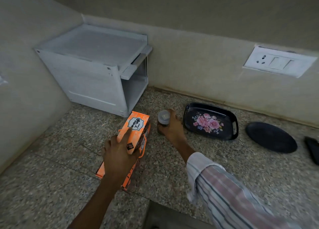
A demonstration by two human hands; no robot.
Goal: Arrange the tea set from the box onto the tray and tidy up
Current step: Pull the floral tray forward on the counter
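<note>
— Where's the tea set box from where you stand?

— The orange "Wake up Time" box (136, 137) lies flat on the speckled granite counter (224, 163), just in front of the white plastic storage cabinet (96, 68) in the corner. Its far end nearly reaches the cabinet's foot; its near end sits well back from the counter's front edge.

— And the hands?

— The left hand (119, 152) rests on top of the box, forefinger stretched along the lid, the other fingers loose, not clasping anything. The right hand (172, 127) is wrapped around a small jar (163, 120) with a clear lid, standing just right of the box.

— The tray?

— The black floral tray (209, 121) lies right of the box, beyond the jar, its back rim close to the wall. The jar hand almost touches its left rim.

— Any room to work?

— Bare granite spreads in front of the box and tray, toward the counter's front edge. Further right of the box, past the tray, a round black plate (271, 137) lies flat, and a dark object (312, 149) is cut off by the picture's edge. A wall socket (279, 61) sits above the plate.
</note>
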